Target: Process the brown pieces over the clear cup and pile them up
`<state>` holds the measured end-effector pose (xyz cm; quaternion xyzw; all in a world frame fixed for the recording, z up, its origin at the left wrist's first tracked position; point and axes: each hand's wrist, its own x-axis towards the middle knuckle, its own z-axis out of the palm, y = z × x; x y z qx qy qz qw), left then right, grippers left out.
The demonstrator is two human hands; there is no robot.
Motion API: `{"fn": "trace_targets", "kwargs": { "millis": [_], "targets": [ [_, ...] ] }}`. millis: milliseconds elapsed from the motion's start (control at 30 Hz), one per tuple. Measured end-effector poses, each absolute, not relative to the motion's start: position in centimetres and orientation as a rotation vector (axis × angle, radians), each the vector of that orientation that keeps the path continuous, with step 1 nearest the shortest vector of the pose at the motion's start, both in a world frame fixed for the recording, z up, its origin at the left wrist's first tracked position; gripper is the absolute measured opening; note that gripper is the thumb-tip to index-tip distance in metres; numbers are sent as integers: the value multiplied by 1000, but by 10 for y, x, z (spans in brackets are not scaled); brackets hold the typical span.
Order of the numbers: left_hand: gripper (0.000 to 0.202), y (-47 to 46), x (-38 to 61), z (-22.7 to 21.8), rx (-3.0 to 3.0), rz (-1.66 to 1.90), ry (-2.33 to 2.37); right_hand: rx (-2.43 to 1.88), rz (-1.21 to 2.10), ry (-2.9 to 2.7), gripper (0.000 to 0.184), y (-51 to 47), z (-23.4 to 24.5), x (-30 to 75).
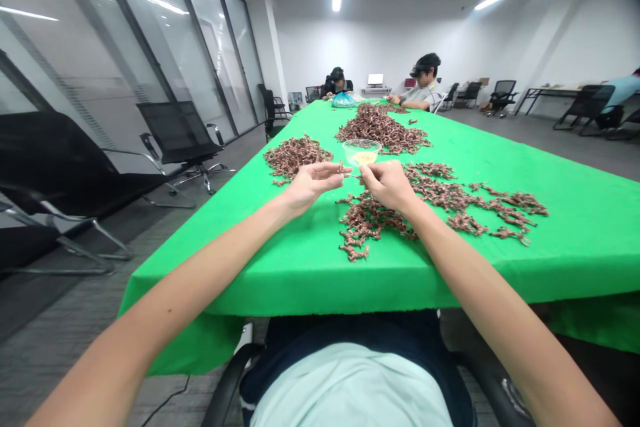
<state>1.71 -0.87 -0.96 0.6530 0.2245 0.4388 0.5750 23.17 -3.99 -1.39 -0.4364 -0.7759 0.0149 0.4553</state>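
Both my hands are raised over a green-covered table [300, 260]. My left hand [313, 183] pinches a small brown piece at its fingertips. My right hand [387, 183] is closed in a pinch right beside it, holding a thin pale sliver that I cannot name, its tip meeting the brown piece. Just beyond the hands stands a small clear bowl [361, 151] with pale yellowish bits in it. Under my right wrist lies a spread of small brown pieces [370, 220].
More brown piles lie to the left [295, 155], far middle [383, 130] and right [480, 203]. Two people sit at the far end of the table [425, 83]. Black office chairs [180, 137] stand along the glass wall on the left.
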Motion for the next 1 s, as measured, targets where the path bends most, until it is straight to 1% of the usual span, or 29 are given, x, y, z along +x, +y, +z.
{"fn": "trace_targets", "kwargs": {
  "millis": [300,500,767,1000],
  "targets": [
    [34,-6,18,-15,1594,1012,467,-1146,58,-1893,54,-41,-13,230],
    [35,-5,18,-16,1593,1018,473,-1113,25,-1911,52,-41,-13,230],
    [35,-4,18,-17,1595,1016,487,-1116,-39,-1929,55,-38,-15,230],
    [38,-9,16,-13,1602,966,567,-1113,-122,-1939,52,-40,-12,231]
  ]
}}
